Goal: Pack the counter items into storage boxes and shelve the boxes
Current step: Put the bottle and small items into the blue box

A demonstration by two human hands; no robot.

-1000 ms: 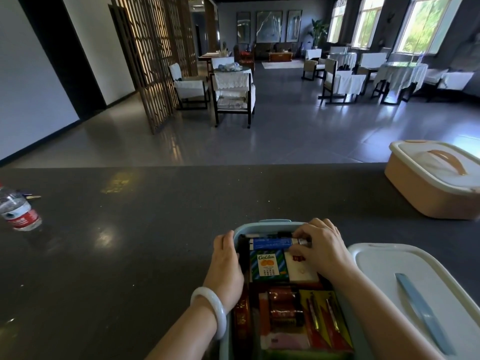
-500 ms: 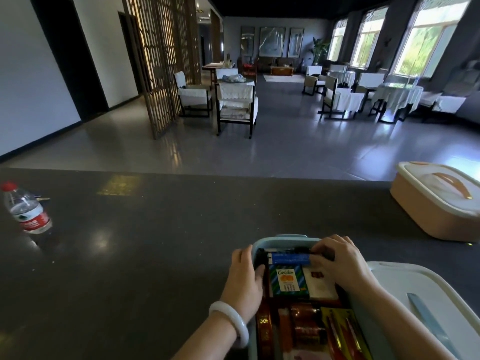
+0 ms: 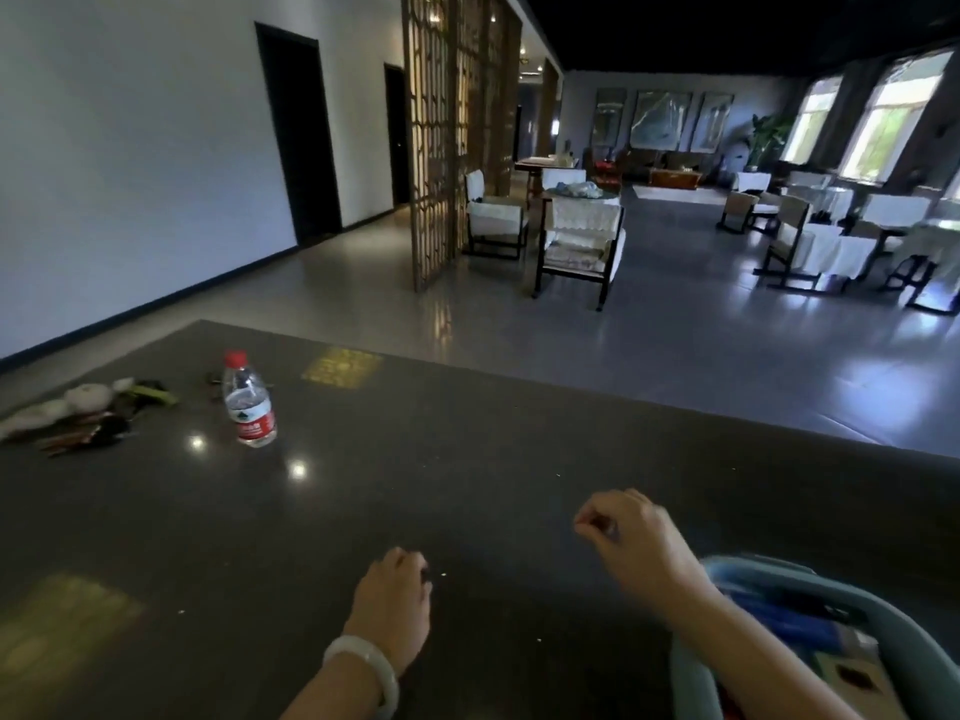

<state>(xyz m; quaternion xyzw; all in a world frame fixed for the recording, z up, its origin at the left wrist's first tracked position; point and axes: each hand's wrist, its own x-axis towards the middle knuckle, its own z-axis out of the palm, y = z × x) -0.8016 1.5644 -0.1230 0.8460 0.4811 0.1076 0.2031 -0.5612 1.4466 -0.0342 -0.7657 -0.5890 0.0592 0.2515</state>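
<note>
The pale blue storage box (image 3: 687, 667) stands open at the bottom right corner of the dark counter (image 3: 467, 475), with a blue packet (image 3: 789, 618) and other packed goods inside. My right hand (image 3: 631, 537) hovers over the counter just left of the box, fingers loosely curled, holding nothing; its forearm crosses the box rim. My left hand (image 3: 395, 602), a white bangle on its wrist, is lower and further left above the bare counter, also loosely curled and empty. A water bottle (image 3: 248, 402) with a red cap stands at the far left.
Left of the bottle lies a small pile: a white plush toy (image 3: 78, 400), a green item (image 3: 150, 394) and dark keys (image 3: 88, 433). The counter's far edge runs diagonally; beyond it are floor, a lattice screen and chairs (image 3: 576, 241).
Both hands have left the box and moved left over the counter. The view has swung left: the box is now at the bottom right, and the lid and peach box are out of view.
</note>
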